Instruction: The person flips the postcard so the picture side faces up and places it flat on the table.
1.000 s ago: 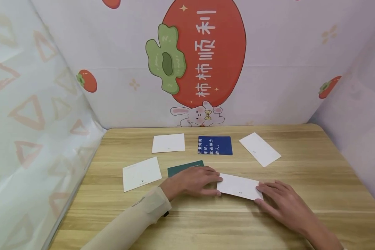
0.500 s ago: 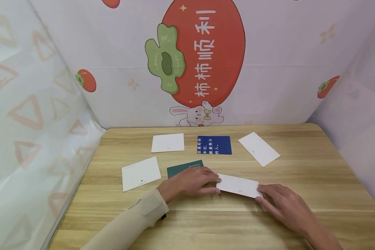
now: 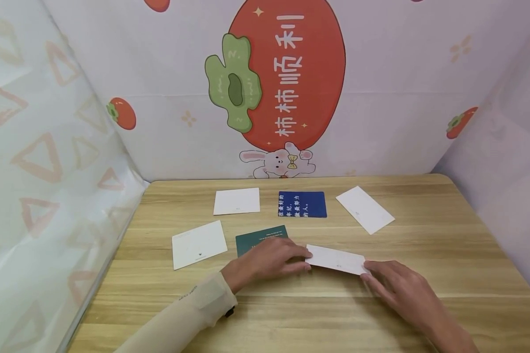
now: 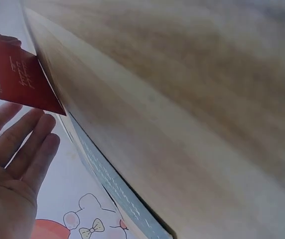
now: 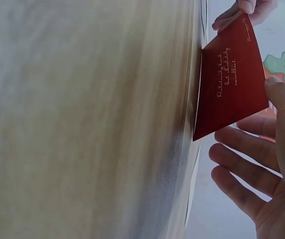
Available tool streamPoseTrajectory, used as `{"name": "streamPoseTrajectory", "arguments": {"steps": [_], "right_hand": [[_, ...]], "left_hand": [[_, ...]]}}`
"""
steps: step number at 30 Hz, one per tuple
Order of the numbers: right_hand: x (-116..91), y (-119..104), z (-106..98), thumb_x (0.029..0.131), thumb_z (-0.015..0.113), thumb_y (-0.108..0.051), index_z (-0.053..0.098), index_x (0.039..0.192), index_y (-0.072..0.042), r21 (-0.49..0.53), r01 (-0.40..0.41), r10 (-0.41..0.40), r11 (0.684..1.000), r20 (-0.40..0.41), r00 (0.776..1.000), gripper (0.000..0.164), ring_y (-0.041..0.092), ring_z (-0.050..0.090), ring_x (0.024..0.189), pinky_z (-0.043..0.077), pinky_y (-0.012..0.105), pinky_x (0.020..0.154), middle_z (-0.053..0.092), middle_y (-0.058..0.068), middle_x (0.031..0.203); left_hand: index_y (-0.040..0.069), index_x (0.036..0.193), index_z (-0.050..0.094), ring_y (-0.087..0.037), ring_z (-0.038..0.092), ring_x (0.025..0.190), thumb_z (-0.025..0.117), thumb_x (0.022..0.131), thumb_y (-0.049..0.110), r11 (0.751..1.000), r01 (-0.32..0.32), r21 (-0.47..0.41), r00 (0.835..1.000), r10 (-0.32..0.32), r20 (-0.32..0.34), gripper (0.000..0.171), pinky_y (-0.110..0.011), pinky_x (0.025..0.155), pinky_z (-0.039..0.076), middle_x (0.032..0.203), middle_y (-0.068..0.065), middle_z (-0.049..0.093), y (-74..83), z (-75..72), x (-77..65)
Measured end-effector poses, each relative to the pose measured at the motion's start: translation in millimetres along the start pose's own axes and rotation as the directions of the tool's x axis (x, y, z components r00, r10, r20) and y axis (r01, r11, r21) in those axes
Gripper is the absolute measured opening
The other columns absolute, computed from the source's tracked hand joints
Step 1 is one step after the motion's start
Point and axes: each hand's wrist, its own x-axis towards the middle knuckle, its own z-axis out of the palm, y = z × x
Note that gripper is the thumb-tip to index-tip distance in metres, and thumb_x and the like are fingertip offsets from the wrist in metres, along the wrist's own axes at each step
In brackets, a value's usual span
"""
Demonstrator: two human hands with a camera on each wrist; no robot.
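Note:
Both hands hold one card (image 3: 335, 260), whose white back faces up in the head view. My left hand (image 3: 269, 257) pinches its left end between thumb and fingers, while the right hand (image 3: 402, 287) pinches the other end. From the wrists, the card's underside shows red, with pale handwriting (image 5: 227, 72). It stands tilted, its far long edge at the tabletop and its near edge raised. Beyond the left hand lies a dark green card (image 3: 260, 239), partly covered by that hand.
On the wooden table (image 3: 291, 318) lie a blue card with white writing (image 3: 306, 204) and several white ones: back left (image 3: 236, 201), front left (image 3: 198, 245), and back right, turned askew (image 3: 365, 210). Printed cloth (image 3: 172, 137) walls the back and sides.
The held card has tilted further, its near edge rising, so its white back looks narrower. Both hands keep their pinch. The loose cards stay put, apart from a slight shift of the view.

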Motion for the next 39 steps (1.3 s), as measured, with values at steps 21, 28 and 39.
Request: {"name": "streamPoseTrajectory", "arguments": {"steps": [21,28,39], "right_hand": [[13.2,-2.9,2.7,0.114,0.050,-0.056,0.082,0.103,-0.010,0.012,0.027,-0.023,1.000,-0.250,0.968,0.057,0.019,0.077,0.082,0.056,0.012,0.088,0.082,-0.001,0.093],[16.1,-2.0,-1.5,0.115,0.046,-0.056,0.082,0.106,-0.008,-0.008,-0.015,0.013,1.000,-0.200,0.980,0.061,0.023,0.079,0.085,0.059,0.014,0.087,0.083,0.003,0.095],[26.8,0.7,1.9,0.112,0.063,-0.041,0.081,0.109,-0.006,-0.002,-0.028,0.027,1.000,-0.219,0.975,0.040,0.025,0.081,0.078,0.064,0.038,0.071,0.085,0.006,0.094]], "left_hand": [[0.019,0.126,0.081,-0.004,0.079,0.095,0.065,0.112,0.029,0.985,-0.068,0.161,0.958,0.110,-0.267,0.023,-0.018,0.085,0.062,0.109,0.009,0.084,7.8,-4.3,3.2],[0.019,0.126,0.081,-0.004,0.076,0.086,0.069,0.110,0.027,0.984,-0.035,0.173,0.945,0.089,-0.315,0.021,-0.017,0.078,0.061,0.108,0.007,0.084,8.8,-5.2,6.9],[0.019,0.126,0.081,-0.003,0.070,0.078,0.068,0.110,0.030,0.994,0.086,0.062,0.946,-0.062,-0.318,0.023,-0.012,0.071,0.053,0.108,0.006,0.085,11.9,-5.3,15.3]]}}
